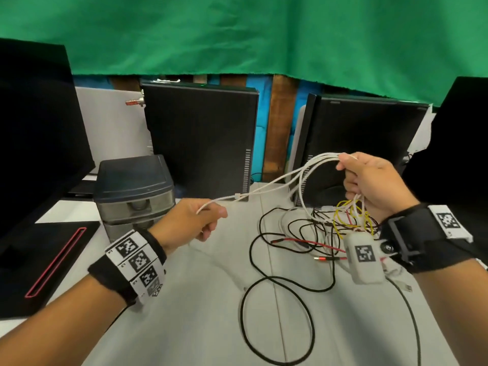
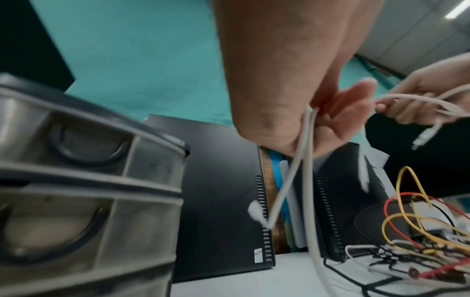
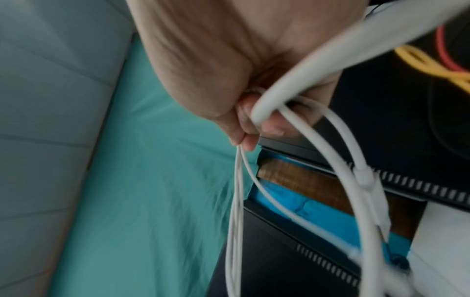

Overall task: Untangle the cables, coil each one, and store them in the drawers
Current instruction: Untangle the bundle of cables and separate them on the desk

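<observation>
Your right hand (image 1: 369,180) grips loops of the white cable (image 1: 277,182) above the counter (image 1: 200,299); your left hand (image 1: 190,220) pinches its stretched strand. The other cables (image 1: 303,233) lie tangled beside the drawers (image 1: 134,191).

Left hand (image 1: 190,220): fingertips curled under, hidden in head view. White cable (image 1: 274,180): motion-blurred in both wrist views. Tangle of thin wires (image 1: 340,223) near worktop's right edge: partly behind right hand (image 1: 375,180), strands not separable. Drawer unit (image 2: 84,180): contents indistinct, left side cut off.
</observation>
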`<state>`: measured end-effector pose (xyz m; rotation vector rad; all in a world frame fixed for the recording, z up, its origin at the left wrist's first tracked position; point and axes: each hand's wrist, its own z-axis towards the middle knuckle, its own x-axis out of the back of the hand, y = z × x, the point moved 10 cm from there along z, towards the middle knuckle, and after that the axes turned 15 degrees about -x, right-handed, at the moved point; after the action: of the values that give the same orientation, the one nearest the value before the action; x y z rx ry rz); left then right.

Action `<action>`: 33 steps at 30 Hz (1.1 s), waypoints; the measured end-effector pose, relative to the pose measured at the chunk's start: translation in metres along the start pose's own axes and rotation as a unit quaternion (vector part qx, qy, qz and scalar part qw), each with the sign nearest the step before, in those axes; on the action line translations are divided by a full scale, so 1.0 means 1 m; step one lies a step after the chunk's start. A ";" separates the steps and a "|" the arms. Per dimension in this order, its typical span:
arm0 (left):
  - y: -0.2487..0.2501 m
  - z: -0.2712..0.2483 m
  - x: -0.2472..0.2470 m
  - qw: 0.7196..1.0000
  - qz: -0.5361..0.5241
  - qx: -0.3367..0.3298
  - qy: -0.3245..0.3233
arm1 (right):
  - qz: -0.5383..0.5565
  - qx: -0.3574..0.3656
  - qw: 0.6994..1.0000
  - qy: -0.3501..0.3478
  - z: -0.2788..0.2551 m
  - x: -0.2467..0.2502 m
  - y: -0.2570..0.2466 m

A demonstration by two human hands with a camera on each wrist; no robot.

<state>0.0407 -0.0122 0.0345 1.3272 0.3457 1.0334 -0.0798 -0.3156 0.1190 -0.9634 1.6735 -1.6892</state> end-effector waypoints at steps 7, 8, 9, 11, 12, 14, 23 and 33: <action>-0.002 -0.001 0.025 0.992 -0.094 0.036 0.080 | -0.055 -0.029 0.996 0.060 0.010 0.026 0.021; -0.002 -0.001 0.026 0.990 -0.109 0.043 0.077 | -0.047 -0.039 0.994 0.087 0.016 0.038 0.024; -0.001 0.000 0.028 0.989 -0.116 0.046 0.073 | -0.035 -0.050 0.992 0.114 0.021 0.050 0.027; 0.005 0.001 0.033 0.988 -0.130 0.043 0.075 | -0.031 -0.043 0.981 0.187 0.029 0.082 0.027; 0.008 0.001 0.036 0.984 -0.148 0.042 0.088 | -0.044 -0.029 0.973 0.225 0.029 0.097 0.022; 0.016 0.001 0.043 0.977 -0.178 0.037 0.112 | -0.089 -0.006 0.954 0.285 0.026 0.121 0.010; 0.098 0.007 -0.005 0.995 -0.062 -0.075 -0.030 | -0.206 0.170 0.962 0.058 -0.035 -0.032 -0.046; 0.067 -0.047 -0.034 0.979 -0.193 -0.028 -0.058 | -0.041 0.077 0.988 -0.128 -0.106 -0.125 0.040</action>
<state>-0.0405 -0.0158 0.0709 1.2036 0.4614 0.6334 -0.0966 -0.1550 0.0708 -1.1341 1.3352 -1.6418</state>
